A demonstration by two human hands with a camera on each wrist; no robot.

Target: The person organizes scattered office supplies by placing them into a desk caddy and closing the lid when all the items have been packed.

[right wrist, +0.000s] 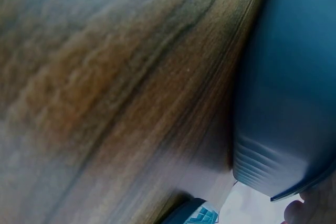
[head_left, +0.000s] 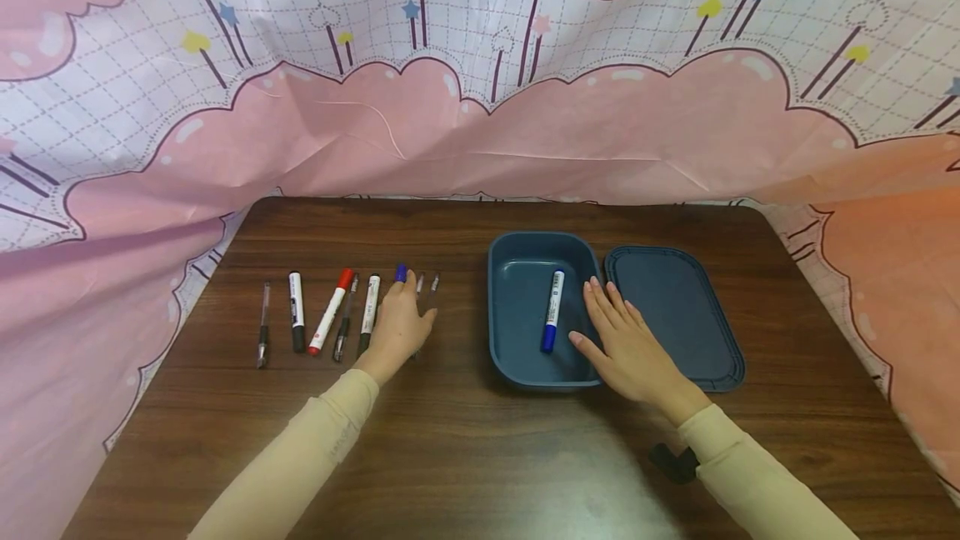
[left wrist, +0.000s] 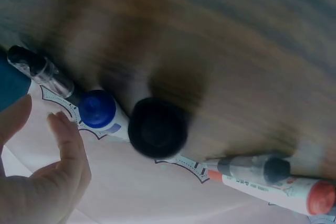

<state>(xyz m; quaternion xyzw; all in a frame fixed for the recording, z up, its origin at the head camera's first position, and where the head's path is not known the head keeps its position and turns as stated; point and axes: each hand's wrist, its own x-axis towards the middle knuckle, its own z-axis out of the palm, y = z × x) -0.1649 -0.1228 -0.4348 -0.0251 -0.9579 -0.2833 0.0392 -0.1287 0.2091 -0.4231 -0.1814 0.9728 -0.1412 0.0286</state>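
My left hand hovers over a blue-capped whiteboard marker on the table. In the left wrist view, its thumb and fingers stand apart beside that marker's blue end, pinching nothing. Close by is a white marker with a black end. With fingers extended, my right hand rests at the right rim of a dark blue plastic box. Inside the box lies a blue whiteboard marker, its blue end toward me. The right wrist view shows mostly the box's outer wall.
Left of my left hand lie a clear pen, a black-capped marker, a red marker and another pen. Further thin pens lie to its right. The box's flat lid lies right of the box.
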